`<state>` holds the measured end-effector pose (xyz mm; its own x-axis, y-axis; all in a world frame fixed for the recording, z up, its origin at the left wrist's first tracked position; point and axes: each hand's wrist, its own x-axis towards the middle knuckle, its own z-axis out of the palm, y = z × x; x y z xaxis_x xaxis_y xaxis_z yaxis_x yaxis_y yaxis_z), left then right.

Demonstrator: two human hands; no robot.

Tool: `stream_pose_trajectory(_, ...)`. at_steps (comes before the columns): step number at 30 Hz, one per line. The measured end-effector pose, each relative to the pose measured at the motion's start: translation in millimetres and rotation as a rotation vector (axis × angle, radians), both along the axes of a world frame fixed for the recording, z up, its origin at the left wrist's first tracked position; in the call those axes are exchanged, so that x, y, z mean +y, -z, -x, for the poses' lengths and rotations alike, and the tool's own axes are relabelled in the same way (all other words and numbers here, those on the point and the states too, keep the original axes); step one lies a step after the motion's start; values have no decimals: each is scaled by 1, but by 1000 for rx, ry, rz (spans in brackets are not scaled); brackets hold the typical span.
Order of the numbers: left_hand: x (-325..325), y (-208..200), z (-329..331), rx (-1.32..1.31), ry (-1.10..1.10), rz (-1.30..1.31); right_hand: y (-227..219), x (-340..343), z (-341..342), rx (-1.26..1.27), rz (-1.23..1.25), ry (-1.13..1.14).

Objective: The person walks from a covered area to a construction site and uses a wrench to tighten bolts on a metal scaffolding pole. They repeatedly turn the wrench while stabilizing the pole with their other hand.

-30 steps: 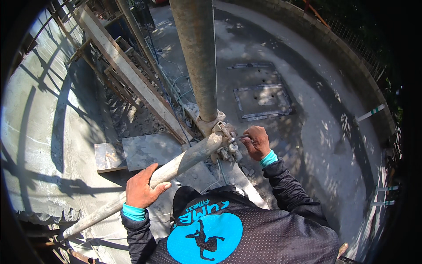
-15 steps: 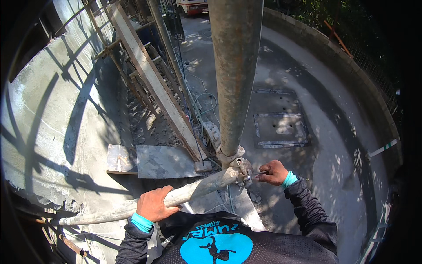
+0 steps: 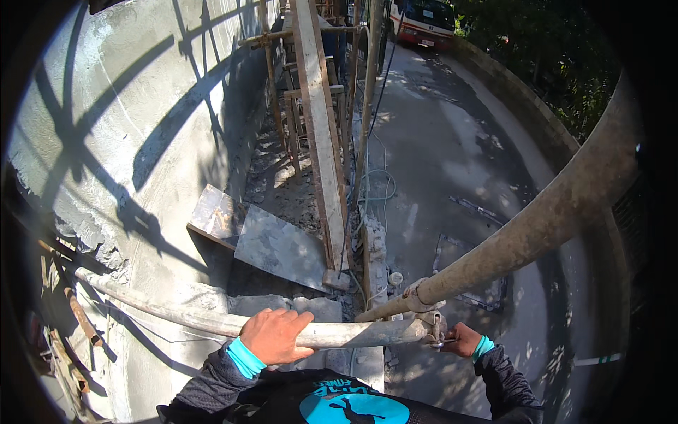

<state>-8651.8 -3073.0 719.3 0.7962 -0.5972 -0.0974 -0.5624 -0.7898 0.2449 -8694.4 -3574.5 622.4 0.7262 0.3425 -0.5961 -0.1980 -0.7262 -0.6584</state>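
Observation:
A weathered scaffold pipe (image 3: 176,311) runs crosswise in front of me, from the wall side to a metal clamp (image 3: 432,324). My left hand (image 3: 275,338) rests closed over the top of this pipe, its thumb along the near side. At the clamp, a second, thicker-looking scaffold pipe (image 3: 522,249) meets the first and slants up toward the right. My right hand (image 3: 465,340) is closed beside the clamp's right side, on a small metal wrench (image 3: 446,343). Only a short piece of the wrench shows; the fingers hide the rest.
A rough plastered wall (image 3: 106,106) curves along the left. Below lie grey boards (image 3: 279,247) and a long upright plank (image 3: 321,134) among scaffold poles. A hose (image 3: 385,185) trails beside the road (image 3: 424,141). A vehicle (image 3: 427,25) stands at the far end.
My view has swung left, so the thick pipe now slants rightward and more of the vehicle shows. Both hands keep their places, the left on the pipe, the right at the clamp.

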Motion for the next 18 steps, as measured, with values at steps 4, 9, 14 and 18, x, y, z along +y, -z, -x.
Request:
stream_pose_trajectory(4,1,3,5,-25,-10,57,7,-5,0,-125,-103,-50)
stream_pose_trajectory(9,1,3,3,39,9,-1,14,-13,-3,-162,-238,-137)
stream_pose_trajectory(14,0,5,4,114,-7,-22,41,-35,5,20,-194,53)
stream_pose_trajectory(18,-1,9,7,41,-31,20,57,-45,12,7,-240,153)
